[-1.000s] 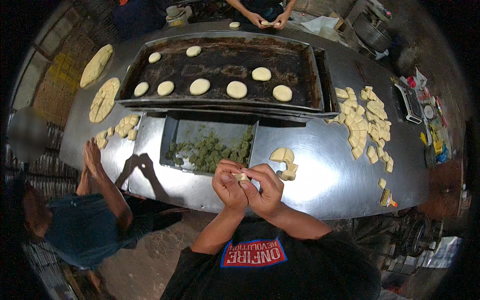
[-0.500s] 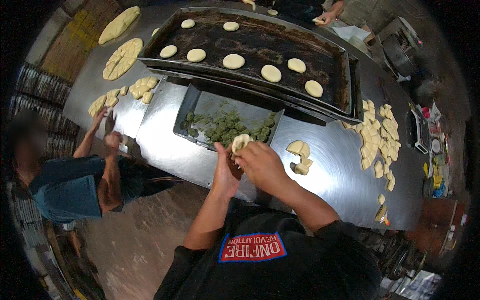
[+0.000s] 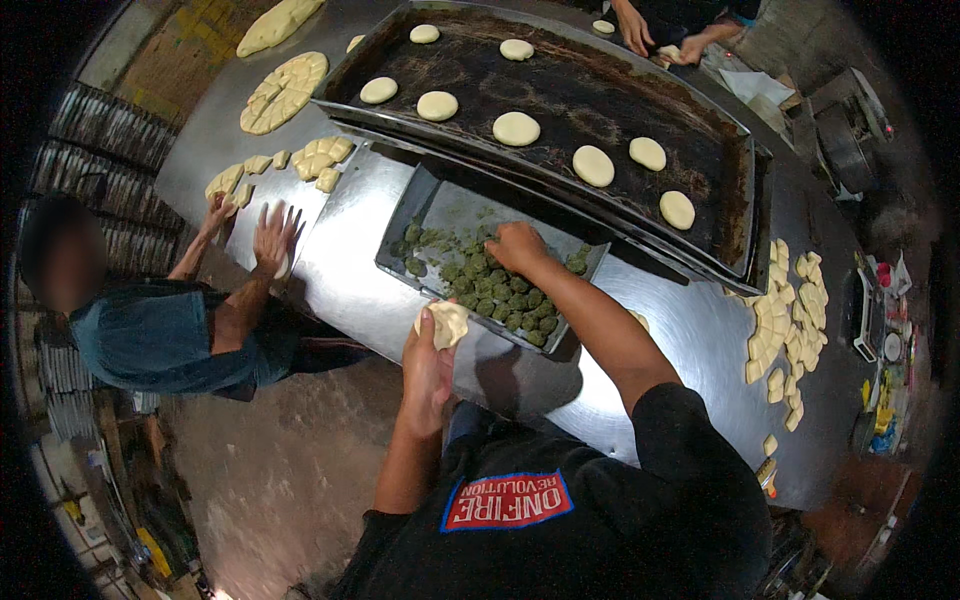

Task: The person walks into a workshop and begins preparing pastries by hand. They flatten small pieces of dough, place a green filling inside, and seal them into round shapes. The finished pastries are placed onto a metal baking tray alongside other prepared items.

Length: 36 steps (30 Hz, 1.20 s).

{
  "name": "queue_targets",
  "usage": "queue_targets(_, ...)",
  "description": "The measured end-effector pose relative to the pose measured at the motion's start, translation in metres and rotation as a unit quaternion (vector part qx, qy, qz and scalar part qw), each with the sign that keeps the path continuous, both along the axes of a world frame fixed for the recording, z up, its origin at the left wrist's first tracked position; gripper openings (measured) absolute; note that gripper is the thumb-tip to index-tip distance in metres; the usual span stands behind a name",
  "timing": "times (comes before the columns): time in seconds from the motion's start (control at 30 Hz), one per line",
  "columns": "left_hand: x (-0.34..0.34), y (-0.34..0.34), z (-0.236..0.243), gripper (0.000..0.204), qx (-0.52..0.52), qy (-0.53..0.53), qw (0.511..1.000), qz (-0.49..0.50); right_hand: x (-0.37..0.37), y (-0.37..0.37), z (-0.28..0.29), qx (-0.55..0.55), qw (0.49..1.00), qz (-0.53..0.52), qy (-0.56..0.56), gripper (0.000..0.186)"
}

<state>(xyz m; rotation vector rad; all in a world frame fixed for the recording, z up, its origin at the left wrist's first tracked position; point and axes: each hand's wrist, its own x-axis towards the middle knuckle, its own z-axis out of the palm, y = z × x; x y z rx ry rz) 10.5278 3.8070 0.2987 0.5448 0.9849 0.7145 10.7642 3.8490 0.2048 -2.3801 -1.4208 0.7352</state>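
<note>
My left hand [image 3: 430, 370] grips a thin, flattened piece of pale dough [image 3: 442, 324], thumb on top, just off the near edge of a grey metal tray [image 3: 397, 225]. Clumped green balls of filling [image 3: 500, 292] lie in that tray, with loose green crumbs behind them. Reaching into the tray, my right hand [image 3: 518, 247] has its fingers curled down at the far side of the balls. The fingertips are partly hidden, so what they hold cannot be made out.
Beyond the filling tray, a large dark baking tray [image 3: 560, 90] carries several round dough pieces [image 3: 516, 129]. Cut dough [image 3: 765, 335] lies at the right, beside a brush [image 3: 766, 478]. At left a co-worker [image 3: 150, 330] handles dough pieces; another person's hands [image 3: 685, 45] work at the far side.
My right hand has left the dough and moved into the filling tray. The dough now lies flatter in my left hand. The left co-worker's hands have moved apart, and the whole view has shifted.
</note>
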Motion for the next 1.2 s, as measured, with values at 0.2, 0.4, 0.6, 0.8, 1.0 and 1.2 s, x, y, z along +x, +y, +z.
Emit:
queue_targets(0.2,-0.011,0.006,0.0,0.046,0.006,-0.057,0.998,0.009,-0.044,-0.054,0.095,0.219,0.95,-0.02,0.223,0.027)
queue_targets(0.4,0.013,0.008,0.009,0.04,0.024,-0.146,0.986,-0.08,-0.104,-0.099,0.116,0.426,0.901,0.044,0.068,0.026)
queue_targets(0.6,0.014,-0.011,0.041,0.037,0.023,-0.206,0.977,-0.046,-0.085,-0.112,0.14,0.34,0.907,-0.092,0.232,0.024)
queue_targets(0.8,0.026,-0.032,0.036,0.046,0.075,-0.166,0.983,0.021,-0.116,-0.125,0.145,0.395,0.915,0.058,0.057,0.018)
queue_targets(1.0,-0.006,-0.03,0.063,0.071,0.053,-0.133,0.964,-0.224,-0.098,-0.15,0.154,0.461,0.875,0.135,-0.062,0.022)
queue_targets(1.2,-0.018,-0.042,0.076,0.043,0.083,-0.11,0.953,-0.269,-0.09,-0.191,0.209,0.418,0.886,0.196,0.039,0.031)
